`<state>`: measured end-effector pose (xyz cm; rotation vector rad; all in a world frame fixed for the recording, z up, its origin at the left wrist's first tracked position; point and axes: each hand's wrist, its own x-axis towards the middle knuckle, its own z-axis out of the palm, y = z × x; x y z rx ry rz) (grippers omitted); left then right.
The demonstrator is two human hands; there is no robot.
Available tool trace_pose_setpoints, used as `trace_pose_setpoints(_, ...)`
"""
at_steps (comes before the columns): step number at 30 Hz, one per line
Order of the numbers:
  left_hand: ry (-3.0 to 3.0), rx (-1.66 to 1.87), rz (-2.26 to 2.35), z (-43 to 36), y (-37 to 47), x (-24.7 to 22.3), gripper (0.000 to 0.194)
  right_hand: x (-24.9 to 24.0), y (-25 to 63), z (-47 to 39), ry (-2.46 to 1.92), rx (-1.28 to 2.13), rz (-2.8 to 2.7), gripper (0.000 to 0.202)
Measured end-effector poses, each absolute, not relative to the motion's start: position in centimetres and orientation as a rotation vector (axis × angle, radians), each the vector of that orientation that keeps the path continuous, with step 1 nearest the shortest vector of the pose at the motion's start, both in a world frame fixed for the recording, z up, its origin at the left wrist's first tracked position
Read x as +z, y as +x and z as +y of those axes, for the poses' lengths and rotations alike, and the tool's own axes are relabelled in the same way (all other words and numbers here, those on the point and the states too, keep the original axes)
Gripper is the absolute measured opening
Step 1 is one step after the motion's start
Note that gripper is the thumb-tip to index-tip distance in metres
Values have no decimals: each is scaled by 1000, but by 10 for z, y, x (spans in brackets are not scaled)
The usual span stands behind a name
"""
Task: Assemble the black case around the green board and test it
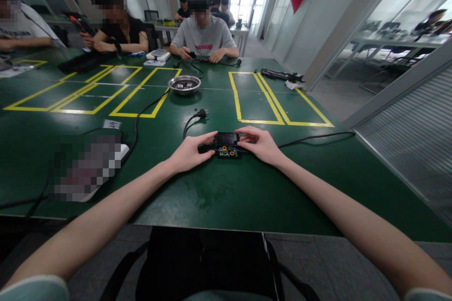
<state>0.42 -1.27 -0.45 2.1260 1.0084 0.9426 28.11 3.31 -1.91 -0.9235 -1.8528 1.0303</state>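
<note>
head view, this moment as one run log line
left hand: at left edge of black cover; right hand: at its right edge; circuit board: exposed; metal bowl: farther across table

Black cover between both hands

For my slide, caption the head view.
Left hand and right hand hold a black rectangular cover beside an exposed circuit board at a green table.

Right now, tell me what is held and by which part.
A black casing piece: right end in the right hand, left hand at its left end.
</note>
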Motion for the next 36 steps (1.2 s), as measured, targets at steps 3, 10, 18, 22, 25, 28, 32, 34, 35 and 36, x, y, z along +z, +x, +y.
trace_pose_setpoints(3, 2094, 936, 1037, -12, 4, -5, 60, -18, 281, 32, -943, 1049, -1838, 38)
trace_pose_setpoints(10, 2003, 929, 1050, -14, 6, -3, 62, -18, 281, 33, -920, 1035, -1835, 36)
trace_pose_setpoints(18, 1959, 925, 1056, -15, 8, -1, 62, -17, 281, 31, -878, 1030, -1857, 32)
trace_pose_setpoints(22, 1993, 921, 1079, -16, 9, 2, 57, -16, 281, 31, -880, 1018, -1865, 31)
trace_pose_setpoints(25, 2001, 924, 1088, -17, 8, 4, 52, -16, 281, 31, -872, 1010, -1871, 31)
trace_pose_setpoints(28, 1984, 929, 1084, -17, 8, 4, 50, -14, 281, 29, -865, 993, -1888, 29)
trace_pose_setpoints(32, 1991, 941, 1086, -17, 9, 4, 45, -9, 281, 26, -868, 940, -1919, 21)
trace_pose_setpoints(34, 2010, 944, 1101, -18, 9, 4, 41, -7, 281, 25, -875, 898, -1927, 18)
trace_pose_setpoints(35, 2023, 945, 1109, -18, 9, 4, 40, -6, 281, 25, -878, 879, -1927, 19)
trace_pose_setpoints(36, 2037, 945, 1118, -18, 9, 4, 38, -6, 281, 25, -878, 865, -1927, 20)
